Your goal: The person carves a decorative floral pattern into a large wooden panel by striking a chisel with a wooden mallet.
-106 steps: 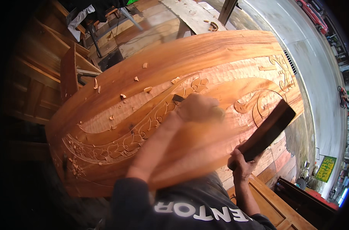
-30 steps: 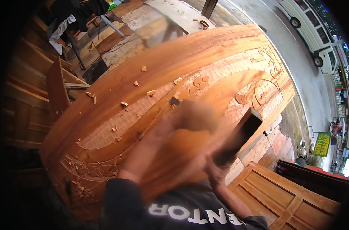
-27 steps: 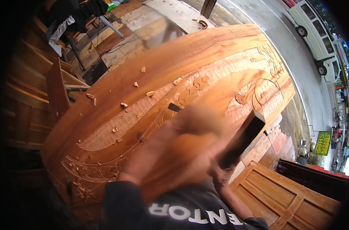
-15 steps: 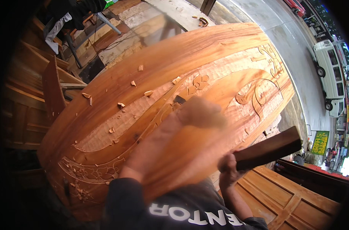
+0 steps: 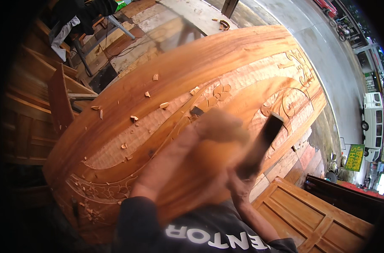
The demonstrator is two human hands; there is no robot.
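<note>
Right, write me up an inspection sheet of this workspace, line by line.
Surface: large wooden panel, its carving partly floral, beside a roughly chiselled background.
Job's things: chisel-like tool with a dark, flat end pointing at the carving; dark, elongated block, blurred.
Clutter: loose wood chips scattered over the panel, with a cluster of shavings at lower left.
Grips: left grip closed around the tool, blurred; right grip closed around one end of the block.
Cables: thin dark line on the floor at upper left, possibly a cord.
Surroundings: panelled wooden door at lower right; road with a white van beyond.
</note>
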